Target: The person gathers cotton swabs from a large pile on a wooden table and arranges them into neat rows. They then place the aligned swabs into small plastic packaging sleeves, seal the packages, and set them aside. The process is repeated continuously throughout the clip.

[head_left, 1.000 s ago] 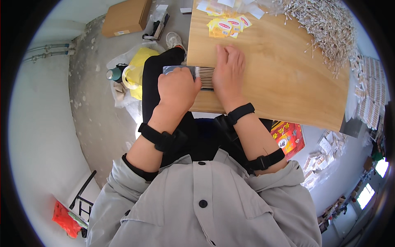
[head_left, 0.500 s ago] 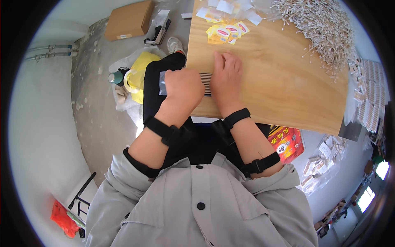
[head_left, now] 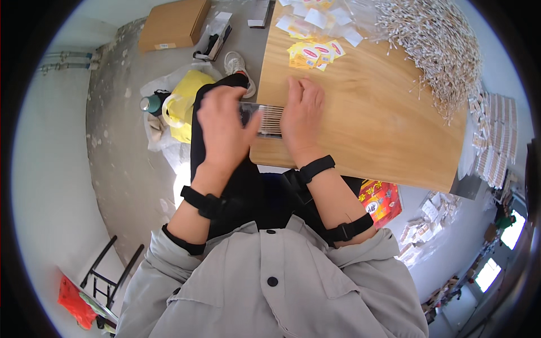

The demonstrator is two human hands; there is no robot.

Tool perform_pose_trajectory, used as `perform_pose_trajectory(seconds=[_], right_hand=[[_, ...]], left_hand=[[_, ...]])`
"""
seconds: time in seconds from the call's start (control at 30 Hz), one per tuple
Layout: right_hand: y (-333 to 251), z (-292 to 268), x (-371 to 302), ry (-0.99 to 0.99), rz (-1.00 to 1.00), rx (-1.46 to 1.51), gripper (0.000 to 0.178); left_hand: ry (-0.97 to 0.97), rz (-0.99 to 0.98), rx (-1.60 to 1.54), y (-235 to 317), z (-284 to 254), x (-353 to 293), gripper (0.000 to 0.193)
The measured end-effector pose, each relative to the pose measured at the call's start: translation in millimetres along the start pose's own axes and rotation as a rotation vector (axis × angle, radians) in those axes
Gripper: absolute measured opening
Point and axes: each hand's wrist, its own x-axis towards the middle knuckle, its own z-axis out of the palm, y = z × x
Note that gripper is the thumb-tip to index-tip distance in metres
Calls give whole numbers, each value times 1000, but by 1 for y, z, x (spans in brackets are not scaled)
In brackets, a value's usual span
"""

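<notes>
A flat, clear plastic bag (head_left: 246,111) holding a row of cotton swabs (head_left: 271,120) lies at the left edge of the wooden table (head_left: 383,129). Its left end juts past the edge, over my dark-trousered leg. My left hand (head_left: 222,129) is smeared by motion, with the thumb spread from the fingers. The thumb is close to the bag; I cannot tell whether it touches. My right hand (head_left: 303,121) is against the right end of the row, holding it on the tabletop. The palm hides that end, and the fingers stay close together, pointing away from me.
Yellow-and-white printed cards (head_left: 315,54) lie beyond my right hand, with clear bags (head_left: 332,19) behind them. Loose cotton swabs (head_left: 434,50) form a big heap at the far right. Packed swabs (head_left: 496,135) stand beyond the table. A yellow bag (head_left: 183,107) sits on the left floor.
My left hand has come off the bag, moving left with its fingers and thumb spreading, which uncovers more of the swabs. My right hand stays at their right end. The whole view has shifted slightly.
</notes>
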Motion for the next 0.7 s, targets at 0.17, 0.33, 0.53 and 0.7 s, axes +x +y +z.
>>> perform_pose_trajectory(seconds=[0.17,0.33,0.53,0.7], right_hand=[[-7,2,1,-12,8,-30,36],[-11,6,1,-6,-21,-68,37],[-17,10,2,-13,91,52,40],[-28,-19,-25,237,681,860,36]], left_hand=[[145,-745,-833,-43,24,-29,63],[131,-917,-1188,-33,39,-29,38],[68,-912,-1271,-31,43,-28,22],[133,-958,-1412,-29,41,-31,17]])
